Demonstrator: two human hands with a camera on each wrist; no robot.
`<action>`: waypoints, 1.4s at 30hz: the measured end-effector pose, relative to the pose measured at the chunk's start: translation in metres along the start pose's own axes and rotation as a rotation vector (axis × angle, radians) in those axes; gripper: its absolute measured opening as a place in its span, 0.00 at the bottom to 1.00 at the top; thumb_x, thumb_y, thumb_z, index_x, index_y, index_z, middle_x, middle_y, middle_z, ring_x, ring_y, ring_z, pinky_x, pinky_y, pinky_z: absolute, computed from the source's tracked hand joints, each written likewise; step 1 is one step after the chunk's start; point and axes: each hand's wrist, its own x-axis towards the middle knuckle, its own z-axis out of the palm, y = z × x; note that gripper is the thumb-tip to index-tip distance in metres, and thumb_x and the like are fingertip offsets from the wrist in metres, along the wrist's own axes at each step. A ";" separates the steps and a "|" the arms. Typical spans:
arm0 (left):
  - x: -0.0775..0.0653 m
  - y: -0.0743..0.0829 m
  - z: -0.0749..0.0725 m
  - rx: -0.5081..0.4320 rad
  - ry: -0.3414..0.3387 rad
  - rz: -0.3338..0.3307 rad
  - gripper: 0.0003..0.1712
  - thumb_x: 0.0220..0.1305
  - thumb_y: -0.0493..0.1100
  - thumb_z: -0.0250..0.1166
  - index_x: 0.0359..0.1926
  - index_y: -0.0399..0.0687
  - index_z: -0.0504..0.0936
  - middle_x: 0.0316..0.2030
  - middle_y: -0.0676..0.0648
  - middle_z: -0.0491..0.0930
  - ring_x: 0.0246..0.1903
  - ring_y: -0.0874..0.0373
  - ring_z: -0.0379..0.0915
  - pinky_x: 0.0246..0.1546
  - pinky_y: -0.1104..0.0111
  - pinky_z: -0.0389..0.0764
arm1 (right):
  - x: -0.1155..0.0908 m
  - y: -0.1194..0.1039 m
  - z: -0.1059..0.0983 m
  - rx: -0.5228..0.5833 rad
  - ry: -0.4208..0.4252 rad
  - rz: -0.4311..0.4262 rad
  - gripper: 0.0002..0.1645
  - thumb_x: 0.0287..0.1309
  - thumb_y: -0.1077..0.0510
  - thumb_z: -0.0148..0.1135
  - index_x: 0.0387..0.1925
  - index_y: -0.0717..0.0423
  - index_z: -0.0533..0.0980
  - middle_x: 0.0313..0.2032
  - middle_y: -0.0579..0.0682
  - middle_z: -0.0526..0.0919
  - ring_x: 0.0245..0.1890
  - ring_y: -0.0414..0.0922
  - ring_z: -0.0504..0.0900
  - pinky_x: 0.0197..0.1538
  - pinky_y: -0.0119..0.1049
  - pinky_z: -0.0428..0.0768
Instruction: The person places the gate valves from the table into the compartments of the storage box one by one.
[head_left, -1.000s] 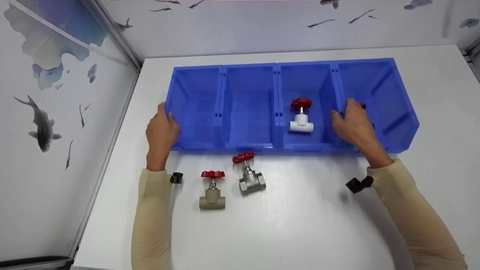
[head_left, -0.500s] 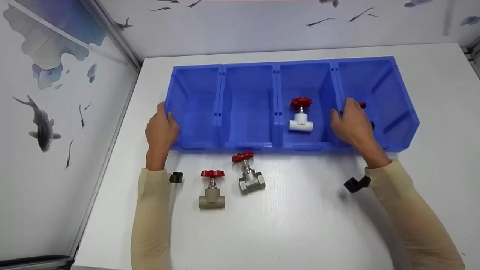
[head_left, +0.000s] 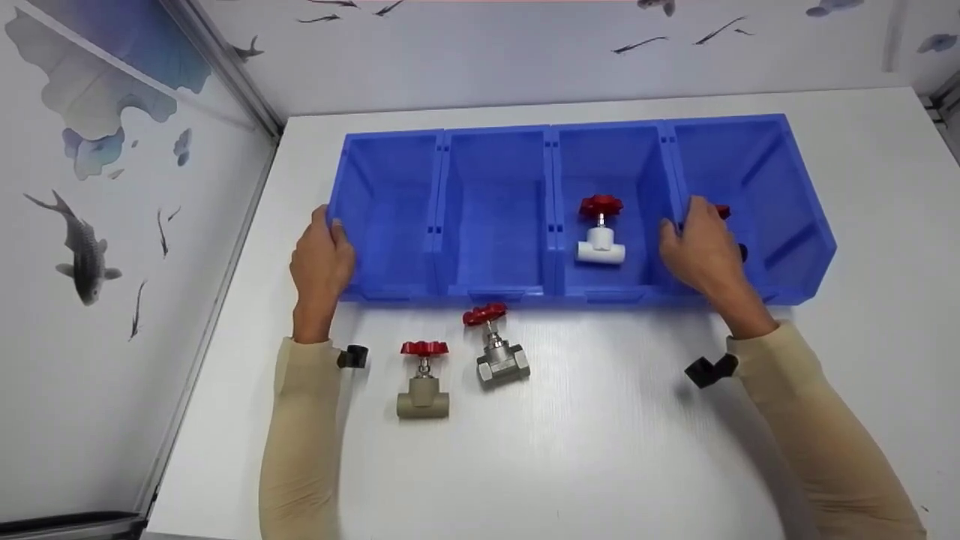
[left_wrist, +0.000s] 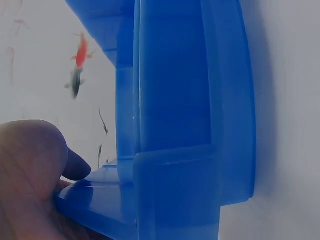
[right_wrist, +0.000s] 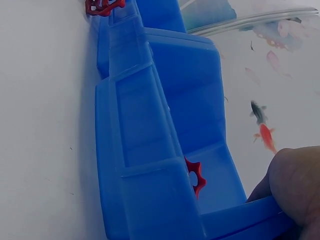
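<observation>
Four-sided blue storage bins stand joined in a row, their rim [head_left: 495, 291] facing the person. My left hand [head_left: 321, 259] grips the outer side wall of the leftmost bin, thumb inside; the left wrist view shows the thumb [left_wrist: 77, 165] over that wall [left_wrist: 97, 195]. With my right hand [head_left: 703, 247] I hold the wall between the two rightmost bins, as the right wrist view also shows. A white valve [head_left: 601, 246] with a red handwheel lies in the third bin from the left. Behind my right hand, a red-handled item [head_left: 723, 211] in the rightmost bin is mostly hidden.
In front of the bins, a tan valve [head_left: 423, 397] and a silver metal valve [head_left: 503, 364], both with red handwheels, lie on the white table [head_left: 600, 450]. White panels with fish pictures [head_left: 86, 255] stand at the left and back.
</observation>
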 end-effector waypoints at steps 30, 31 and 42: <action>-0.034 0.021 -0.017 -0.093 0.363 0.191 0.17 0.67 0.40 0.60 0.53 0.35 0.81 0.44 0.37 0.82 0.47 0.43 0.78 0.42 0.48 0.78 | -0.001 0.003 0.004 0.023 0.052 -0.038 0.35 0.73 0.51 0.43 0.66 0.78 0.56 0.57 0.75 0.69 0.55 0.71 0.72 0.57 0.66 0.69; -0.036 0.022 -0.018 -0.096 0.365 0.198 0.16 0.67 0.40 0.61 0.52 0.35 0.81 0.44 0.37 0.83 0.47 0.43 0.78 0.43 0.48 0.78 | -0.001 0.003 0.004 0.023 0.051 -0.039 0.35 0.73 0.51 0.43 0.66 0.78 0.56 0.57 0.75 0.69 0.55 0.71 0.72 0.57 0.66 0.69; -0.053 0.036 -0.021 -0.213 0.314 0.364 0.14 0.68 0.36 0.60 0.49 0.30 0.81 0.41 0.35 0.83 0.43 0.43 0.81 0.43 0.52 0.81 | -0.001 0.003 0.003 0.010 0.046 -0.052 0.35 0.73 0.51 0.42 0.65 0.78 0.57 0.56 0.75 0.69 0.52 0.71 0.73 0.53 0.66 0.70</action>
